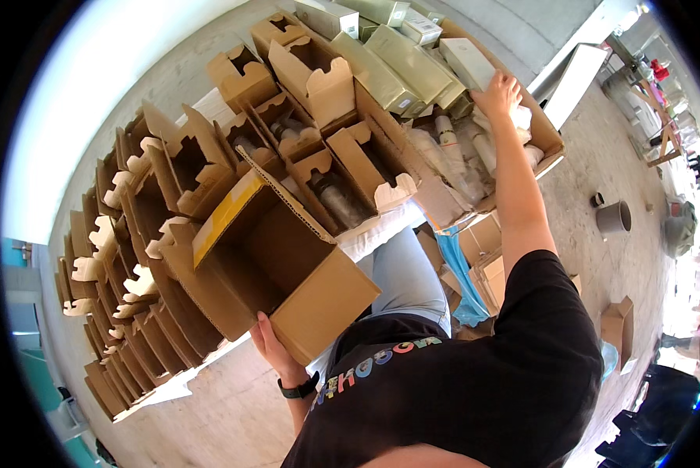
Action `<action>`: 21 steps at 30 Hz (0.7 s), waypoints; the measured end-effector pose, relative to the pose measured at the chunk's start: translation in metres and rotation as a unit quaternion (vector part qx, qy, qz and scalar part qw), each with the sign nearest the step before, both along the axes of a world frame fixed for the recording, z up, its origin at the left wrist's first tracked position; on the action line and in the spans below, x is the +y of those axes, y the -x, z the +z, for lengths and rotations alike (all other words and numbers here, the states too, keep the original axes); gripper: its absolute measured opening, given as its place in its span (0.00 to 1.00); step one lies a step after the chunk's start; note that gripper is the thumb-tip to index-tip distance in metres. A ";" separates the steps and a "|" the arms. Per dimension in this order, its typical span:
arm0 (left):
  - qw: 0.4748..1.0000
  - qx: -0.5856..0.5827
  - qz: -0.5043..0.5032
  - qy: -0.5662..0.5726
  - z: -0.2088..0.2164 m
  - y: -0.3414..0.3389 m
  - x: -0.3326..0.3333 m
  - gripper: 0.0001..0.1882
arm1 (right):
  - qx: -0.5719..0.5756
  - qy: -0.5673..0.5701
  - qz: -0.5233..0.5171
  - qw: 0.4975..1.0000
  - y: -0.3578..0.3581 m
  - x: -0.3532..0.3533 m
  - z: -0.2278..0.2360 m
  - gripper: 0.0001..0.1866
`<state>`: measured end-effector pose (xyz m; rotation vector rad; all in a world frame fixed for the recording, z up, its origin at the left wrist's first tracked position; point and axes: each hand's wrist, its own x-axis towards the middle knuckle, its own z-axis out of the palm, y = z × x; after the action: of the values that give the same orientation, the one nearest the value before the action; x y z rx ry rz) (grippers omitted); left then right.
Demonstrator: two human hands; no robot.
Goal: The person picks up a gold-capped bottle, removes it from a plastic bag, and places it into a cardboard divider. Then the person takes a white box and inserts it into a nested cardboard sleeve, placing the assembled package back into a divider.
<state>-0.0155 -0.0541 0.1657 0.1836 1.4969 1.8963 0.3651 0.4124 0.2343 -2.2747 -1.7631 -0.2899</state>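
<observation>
My left hand grips the lower edge of an open brown cardboard box, tilted in front of my body. The box's inside looks empty, and yellow tape runs along its raised flap. Farther off on the right, my right hand has its fingers and thumb around the near end of a long pale carton. That carton lies in a large cardboard box, among shiny gold-green cartons. Just below the hand are clear-wrapped bottles, partly hidden by plastic.
Rows of open brown boxes cover the left side, flaps raised. A few nearer boxes hold dark glass bottles. On the floor to the right stand a grey bucket and a small open carton. Blue plastic hangs beside my leg.
</observation>
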 end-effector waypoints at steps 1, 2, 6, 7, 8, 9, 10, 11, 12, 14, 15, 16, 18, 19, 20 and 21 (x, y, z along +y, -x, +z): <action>1.000 0.004 -0.003 0.000 0.002 -0.001 0.001 0.21 | 0.013 0.006 -0.012 1.000 -0.001 0.000 0.002 0.47; 1.000 0.009 -0.007 0.000 0.006 -0.003 0.004 0.21 | -0.002 -0.023 -0.005 1.000 -0.005 0.002 -0.005 0.46; 1.000 0.008 -0.010 -0.008 0.009 -0.005 0.006 0.21 | -0.040 -0.066 0.017 0.997 -0.014 0.010 -0.023 0.47; 1.000 0.007 -0.009 -0.008 0.009 -0.004 0.005 0.21 | -0.044 -0.058 0.021 0.997 -0.013 0.008 -0.023 0.47; 1.000 0.006 -0.008 -0.008 0.008 -0.003 0.004 0.21 | -0.036 -0.052 0.024 0.998 -0.011 0.006 -0.021 0.48; 1.000 0.005 -0.008 -0.008 0.008 -0.003 0.004 0.21 | -0.028 -0.046 0.027 0.998 -0.010 0.004 -0.018 0.48; 1.000 0.006 -0.011 -0.012 0.010 -0.004 0.004 0.21 | -0.020 -0.039 0.031 0.999 -0.009 0.003 -0.015 0.49; 1.000 0.007 -0.014 -0.016 0.012 -0.005 0.005 0.21 | 0.011 -0.053 0.032 0.998 -0.008 0.003 -0.014 0.50; 1.000 0.008 -0.017 -0.019 0.015 -0.006 0.005 0.21 | 0.042 -0.067 0.033 0.996 -0.007 0.004 -0.013 0.50; 1.000 0.010 -0.011 -0.018 0.022 -0.011 0.008 0.21 | 0.127 -0.117 0.028 0.985 -0.007 0.007 -0.010 0.51; 1.000 0.011 -0.009 -0.017 0.024 -0.012 0.009 0.21 | 0.181 -0.151 0.021 0.972 -0.007 0.008 -0.010 0.51; 1.000 0.013 -0.007 -0.018 0.022 -0.012 0.010 0.20 | 0.232 -0.187 0.013 0.955 -0.009 0.009 -0.007 0.51; 1.000 0.018 -0.004 -0.020 0.017 -0.012 0.012 0.19 | 0.422 -0.229 0.056 0.875 -0.023 0.016 -0.006 0.48; 1.000 0.016 -0.009 -0.019 0.015 -0.011 0.012 0.19 | 0.528 -0.237 0.097 0.810 -0.036 0.026 -0.012 0.46; 1.000 0.018 -0.007 -0.016 0.015 -0.009 0.010 0.19 | 0.630 -0.235 0.137 0.727 -0.021 0.018 -0.001 0.45; 1.000 0.019 -0.007 -0.012 0.015 -0.009 0.008 0.19 | 0.710 -0.287 0.116 0.632 -0.003 0.004 0.003 0.42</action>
<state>-0.0068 -0.0463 0.1804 0.2415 1.4952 1.9110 0.3685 0.4168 0.2378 -1.0033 -0.7809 0.7285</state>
